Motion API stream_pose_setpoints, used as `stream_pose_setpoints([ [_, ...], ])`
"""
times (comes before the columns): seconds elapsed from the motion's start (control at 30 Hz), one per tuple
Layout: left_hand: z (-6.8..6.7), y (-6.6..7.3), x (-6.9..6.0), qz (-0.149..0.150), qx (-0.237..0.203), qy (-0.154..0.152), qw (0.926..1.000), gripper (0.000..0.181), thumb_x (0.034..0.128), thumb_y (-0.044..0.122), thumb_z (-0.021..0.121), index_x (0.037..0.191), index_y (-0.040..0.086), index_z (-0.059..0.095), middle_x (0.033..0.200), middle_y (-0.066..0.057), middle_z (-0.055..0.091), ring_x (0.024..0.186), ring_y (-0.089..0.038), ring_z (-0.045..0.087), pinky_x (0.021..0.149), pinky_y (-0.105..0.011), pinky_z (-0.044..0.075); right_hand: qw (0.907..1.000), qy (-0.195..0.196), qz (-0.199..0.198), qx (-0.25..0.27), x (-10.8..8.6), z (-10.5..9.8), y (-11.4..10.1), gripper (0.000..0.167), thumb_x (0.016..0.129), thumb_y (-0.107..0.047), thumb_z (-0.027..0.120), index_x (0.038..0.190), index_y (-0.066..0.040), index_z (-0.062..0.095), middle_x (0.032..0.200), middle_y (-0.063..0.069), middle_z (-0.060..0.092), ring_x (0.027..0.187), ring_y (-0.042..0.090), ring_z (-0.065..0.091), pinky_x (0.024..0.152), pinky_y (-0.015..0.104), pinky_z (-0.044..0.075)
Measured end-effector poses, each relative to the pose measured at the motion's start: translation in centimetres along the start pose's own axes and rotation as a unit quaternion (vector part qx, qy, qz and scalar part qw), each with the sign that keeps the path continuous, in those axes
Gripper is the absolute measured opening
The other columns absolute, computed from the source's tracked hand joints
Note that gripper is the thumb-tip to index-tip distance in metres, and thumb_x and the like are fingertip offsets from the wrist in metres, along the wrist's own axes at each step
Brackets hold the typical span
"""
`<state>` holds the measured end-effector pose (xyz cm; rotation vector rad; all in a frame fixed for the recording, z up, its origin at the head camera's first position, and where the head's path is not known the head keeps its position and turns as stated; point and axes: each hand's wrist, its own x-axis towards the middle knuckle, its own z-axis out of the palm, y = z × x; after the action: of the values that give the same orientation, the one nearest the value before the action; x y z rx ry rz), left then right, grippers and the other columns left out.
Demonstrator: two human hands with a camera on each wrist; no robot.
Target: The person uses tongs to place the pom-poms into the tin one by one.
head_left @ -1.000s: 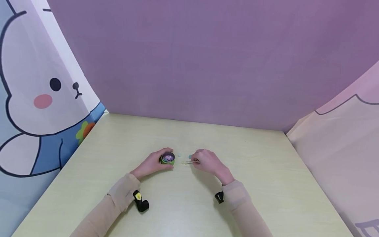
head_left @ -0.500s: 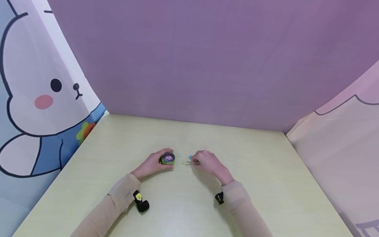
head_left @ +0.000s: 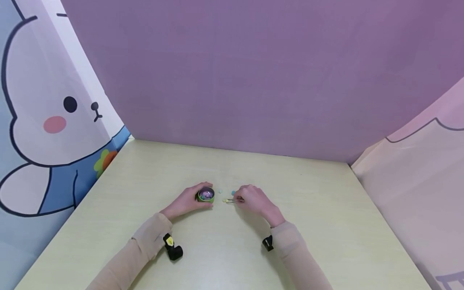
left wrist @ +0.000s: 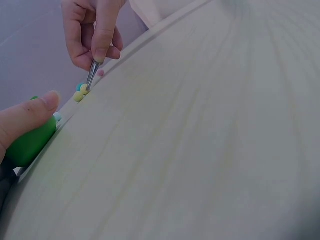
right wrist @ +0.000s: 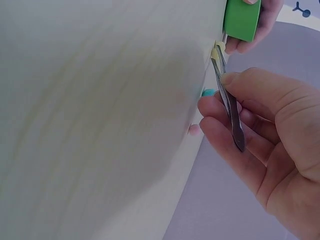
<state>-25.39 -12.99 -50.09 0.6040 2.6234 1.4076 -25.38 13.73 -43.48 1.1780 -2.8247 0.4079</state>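
Note:
My left hand (head_left: 185, 200) grips a small green cup (head_left: 206, 200), thumb on the near side and fingers round the far side. Purple and bluish pieces (head_left: 206, 195) lie inside it. To its right, my right hand (head_left: 255, 200) pinches metal tweezers (right wrist: 233, 112) between thumb and fingers. The tweezers' tips are at a yellow bead-like ball (right wrist: 214, 54), which looks to be between them. A second yellow ball (left wrist: 78, 96) sits right beside it. Close by on the table are a teal ball (right wrist: 208, 92), a pink ball (right wrist: 194, 130) and a pale blue ball (head_left: 220, 191).
The pale wooden table (head_left: 224, 249) stretches around both hands. A purple backdrop (head_left: 246, 80) rises behind its far edge. Printed cloth with a cartoon animal (head_left: 47, 88) hangs at the left, and a pinkish cloth (head_left: 417, 193) at the right.
The tweezers' tips have shifted slightly left, up to the yellow balls, and have come closer together. My left hand and the cup stay where they were.

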Motion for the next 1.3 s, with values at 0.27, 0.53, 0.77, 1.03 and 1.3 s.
stream_pose_setpoints([
  [0.27, 0.0, 0.1, 0.0, -0.002, 0.001, -0.001, 1.0, 0.073, 0.0798, 0.034, 0.083, 0.143, 0.018, 0.05, 0.147, -0.01, 0.053, 0.129, -0.031, 0.056, 0.112, -0.05, 0.044, 1.0, 0.001, -0.002, -0.002, 0.0, 0.1, 0.0, 0.026, 0.088, 0.002, 0.062, 0.067, -0.014, 0.062, 0.068, -0.004, 0.056, 0.064, 0.005, 0.035, 0.054, 0.015, 0.025],
  [0.53, -0.2, 0.6, -0.1, -0.004, 0.007, -0.005, 1.0, 0.075, 0.0802, 0.033, 0.083, 0.144, 0.016, 0.048, 0.149, -0.012, 0.051, 0.131, -0.033, 0.054, 0.113, -0.051, 0.043, 1.0, 0.004, -0.004, -0.006, -0.1, 0.1, -0.1, 0.021, 0.088, 0.002, 0.063, 0.076, -0.012, 0.071, 0.082, 0.0, 0.071, 0.066, 0.006, 0.041, 0.056, 0.015, 0.03],
  [0.77, -0.2, 0.5, -0.1, -0.008, 0.005, -0.006, 0.9999, 0.075, 0.0801, 0.034, 0.083, 0.145, 0.016, 0.048, 0.15, -0.012, 0.05, 0.131, -0.033, 0.054, 0.113, -0.051, 0.043, 0.9999, 0.016, -0.006, -0.001, -0.1, -0.5, -0.2, 0.019, 0.085, 0.004, 0.065, 0.091, -0.009, 0.077, 0.097, 0.006, 0.077, 0.071, 0.006, 0.055, 0.059, 0.014, 0.04],
  [1.03, -0.2, 0.6, -0.1, -0.007, 0.008, -0.005, 0.9999, 0.076, 0.0797, 0.034, 0.083, 0.144, 0.016, 0.048, 0.149, -0.013, 0.05, 0.13, -0.033, 0.055, 0.112, -0.051, 0.044, 0.9974, 0.051, -0.048, -0.015, 0.3, -0.9, -0.3, 0.019, 0.081, 0.006, 0.063, 0.077, -0.012, 0.07, 0.075, -0.001, 0.068, 0.064, 0.004, 0.045, 0.055, 0.015, 0.039],
  [1.3, -0.3, 0.6, -0.3, -0.005, 0.008, -0.009, 0.9999, 0.075, 0.0808, 0.034, 0.082, 0.145, 0.016, 0.047, 0.149, -0.013, 0.051, 0.13, -0.033, 0.055, 0.112, -0.051, 0.045, 0.9985, 0.037, -0.036, -0.017, 0.9, -1.2, -0.8, 0.017, 0.084, 0.003, 0.064, 0.082, -0.011, 0.073, 0.08, -0.001, 0.07, 0.066, 0.006, 0.052, 0.057, 0.017, 0.044],
])
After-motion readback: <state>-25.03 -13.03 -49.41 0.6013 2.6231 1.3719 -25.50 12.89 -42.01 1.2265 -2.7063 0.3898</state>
